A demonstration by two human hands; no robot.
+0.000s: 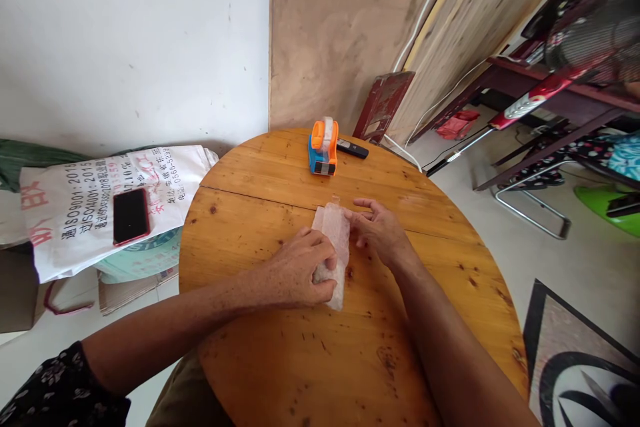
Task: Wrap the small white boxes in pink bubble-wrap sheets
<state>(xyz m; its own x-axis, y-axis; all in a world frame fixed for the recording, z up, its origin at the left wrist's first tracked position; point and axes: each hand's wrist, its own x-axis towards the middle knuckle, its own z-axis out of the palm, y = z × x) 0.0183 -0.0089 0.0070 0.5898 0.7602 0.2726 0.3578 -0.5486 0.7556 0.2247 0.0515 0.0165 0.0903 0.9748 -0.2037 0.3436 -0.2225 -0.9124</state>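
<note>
A long, narrow bundle of whitish translucent wrap, seemingly bubble wrap [336, 230], lies on the round wooden table [280, 173]. My left hand [297, 270] is curled over its lower left side, thumb and fingers gripping it. At the bundle's upper right edge is my right hand [380, 230], its fingers apart and the thumb side touching or very close to the wrap. A small clear strip, like tape, sticks up from the bundle's top end. What is inside the wrap cannot be made out.
Farther back on the table stand an orange and blue tape dispenser [323, 150] and a slim black object [353, 148]. To the left a phone [131, 216] rests on a white printed sack [90, 203]. A dark red chair [384, 103] stands behind the table.
</note>
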